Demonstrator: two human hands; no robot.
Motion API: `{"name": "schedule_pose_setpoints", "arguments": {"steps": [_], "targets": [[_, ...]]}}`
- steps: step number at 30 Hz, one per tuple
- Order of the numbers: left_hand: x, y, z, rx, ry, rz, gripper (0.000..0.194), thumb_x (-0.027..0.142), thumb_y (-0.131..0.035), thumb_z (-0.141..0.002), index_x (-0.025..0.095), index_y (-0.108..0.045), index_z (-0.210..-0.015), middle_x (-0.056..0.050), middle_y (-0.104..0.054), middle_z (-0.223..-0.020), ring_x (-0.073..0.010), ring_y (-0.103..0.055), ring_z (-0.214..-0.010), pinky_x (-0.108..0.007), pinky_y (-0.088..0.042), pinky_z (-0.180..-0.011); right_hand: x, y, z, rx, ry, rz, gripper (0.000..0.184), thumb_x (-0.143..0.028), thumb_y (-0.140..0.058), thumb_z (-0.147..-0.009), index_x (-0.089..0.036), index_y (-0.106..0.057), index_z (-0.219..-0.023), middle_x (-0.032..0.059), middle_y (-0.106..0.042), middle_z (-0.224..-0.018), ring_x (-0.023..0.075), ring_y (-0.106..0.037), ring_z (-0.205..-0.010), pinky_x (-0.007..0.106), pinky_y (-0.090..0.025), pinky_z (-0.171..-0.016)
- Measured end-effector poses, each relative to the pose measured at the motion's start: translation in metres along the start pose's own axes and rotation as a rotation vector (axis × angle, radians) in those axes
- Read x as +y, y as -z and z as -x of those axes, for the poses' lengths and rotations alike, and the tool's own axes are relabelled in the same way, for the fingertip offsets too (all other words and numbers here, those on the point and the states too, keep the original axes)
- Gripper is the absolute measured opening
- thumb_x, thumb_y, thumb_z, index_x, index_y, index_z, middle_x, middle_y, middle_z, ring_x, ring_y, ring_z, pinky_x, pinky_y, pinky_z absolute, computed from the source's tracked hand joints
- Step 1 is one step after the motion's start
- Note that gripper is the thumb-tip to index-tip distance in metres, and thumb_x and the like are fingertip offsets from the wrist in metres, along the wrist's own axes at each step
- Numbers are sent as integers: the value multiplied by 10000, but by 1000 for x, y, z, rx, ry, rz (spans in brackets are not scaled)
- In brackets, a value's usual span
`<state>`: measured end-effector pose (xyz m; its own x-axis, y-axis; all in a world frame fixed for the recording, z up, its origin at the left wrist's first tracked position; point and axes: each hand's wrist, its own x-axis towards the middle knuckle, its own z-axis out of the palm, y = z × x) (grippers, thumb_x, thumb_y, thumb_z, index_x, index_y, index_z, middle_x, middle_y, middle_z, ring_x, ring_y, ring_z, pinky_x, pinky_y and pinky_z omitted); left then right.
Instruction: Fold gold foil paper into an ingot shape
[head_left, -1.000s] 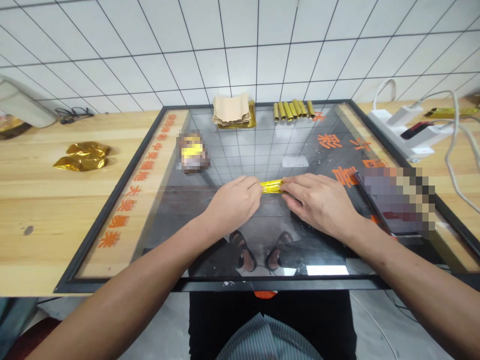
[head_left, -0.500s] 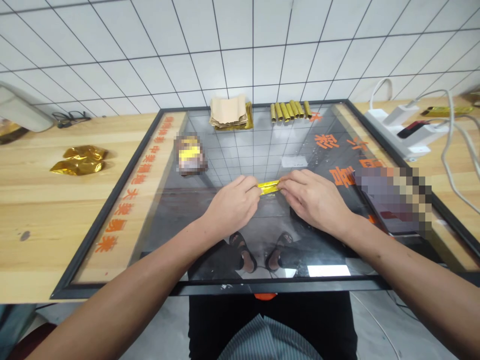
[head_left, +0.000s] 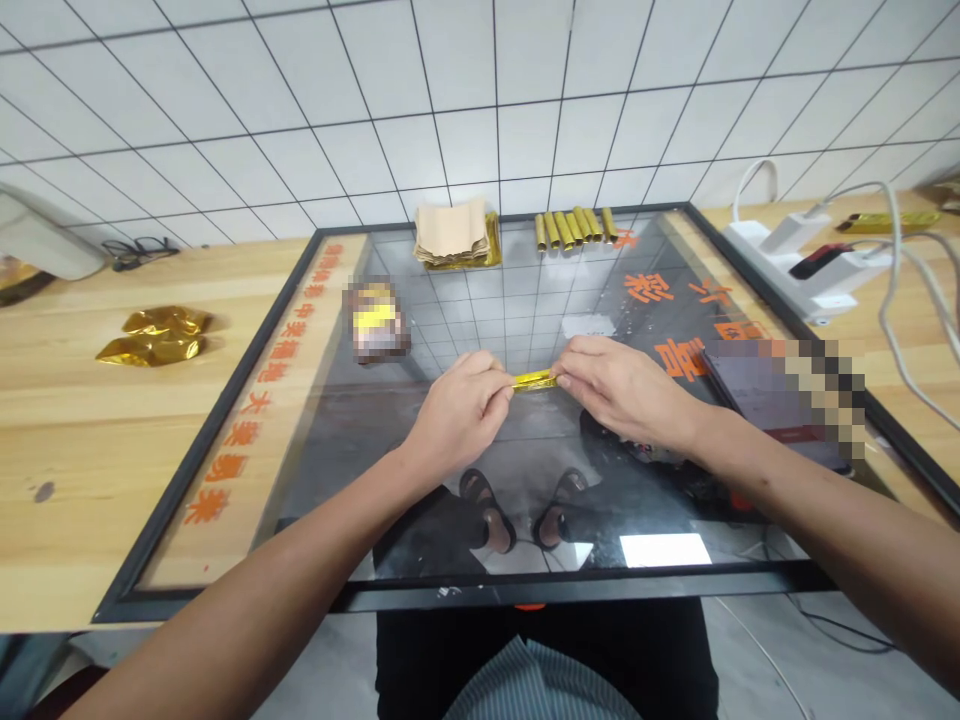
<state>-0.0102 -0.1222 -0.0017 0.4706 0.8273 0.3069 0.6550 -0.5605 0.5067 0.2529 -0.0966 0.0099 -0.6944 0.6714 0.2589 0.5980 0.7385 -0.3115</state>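
A narrow strip of shiny gold foil paper (head_left: pixel 533 380), partly rolled or folded lengthwise, spans the gap between my hands just over the glass panel. My left hand (head_left: pixel 466 405) pinches its left end between thumb and fingers. At the right end, my right hand (head_left: pixel 611 388) grips it with the fingertips. The ends of the strip are hidden under my fingers. Several finished-looking gold tubes (head_left: pixel 574 229) lie side by side at the back of the panel. Left of them sits a stack of tan paper sheets (head_left: pixel 451 230) with gold foil showing beneath.
The black-framed glass panel (head_left: pixel 450 450) lies on a wooden table (head_left: pixel 60 430). Crumpled gold foil (head_left: pixel 157 335) is at the left. A blurred-out packet (head_left: pixel 375 320) and a phone-like dark device (head_left: pixel 772 400) flank my hands. A white power strip (head_left: pixel 795 270) with cables stands at right.
Both hands keep hold of the gold strip and shift only slightly, with the left thumb now more visible along it. The whole view has tilted a little.
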Motion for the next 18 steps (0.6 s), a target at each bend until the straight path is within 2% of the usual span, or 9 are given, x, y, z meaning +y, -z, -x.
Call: {"name": "schedule_pose_setpoints", "arguments": {"steps": [5, 10, 18], "targets": [[1, -1, -1, 25, 45, 7, 178, 156, -564, -1028, 196, -732, -1072, -38, -687, -992, -219, -632, -979, -372, -489, -884, 5, -5, -2, 5, -2, -7, 307, -297, -382, -1142, -193, -668, -1099, 108, -641, -1033, 266, -608, -989, 419, -497, -919], [3, -1, -2, 48, 102, 5, 48, 188, -665, -991, 201, -709, -1005, -31, -689, -984, -220, -635, -964, -370, -481, -872, 3, -8, -2, 34, -40, -52, 252, -288, -404, -1133, -201, -640, -1132, 106, -658, -1070, 272, -618, -1007, 435, -491, -937], [2, 2, -7, 47, 155, 109, 152, 157, -645, -1008, 210, -778, -959, -20, -708, -932, -190, -663, -904, -338, -495, -835, 0, -8, -8, 43, -144, -167, 214, -265, -445, -1116, -220, -648, -1068, 78, -681, -1010, 255, -635, -968, 398, -474, -874]]}}
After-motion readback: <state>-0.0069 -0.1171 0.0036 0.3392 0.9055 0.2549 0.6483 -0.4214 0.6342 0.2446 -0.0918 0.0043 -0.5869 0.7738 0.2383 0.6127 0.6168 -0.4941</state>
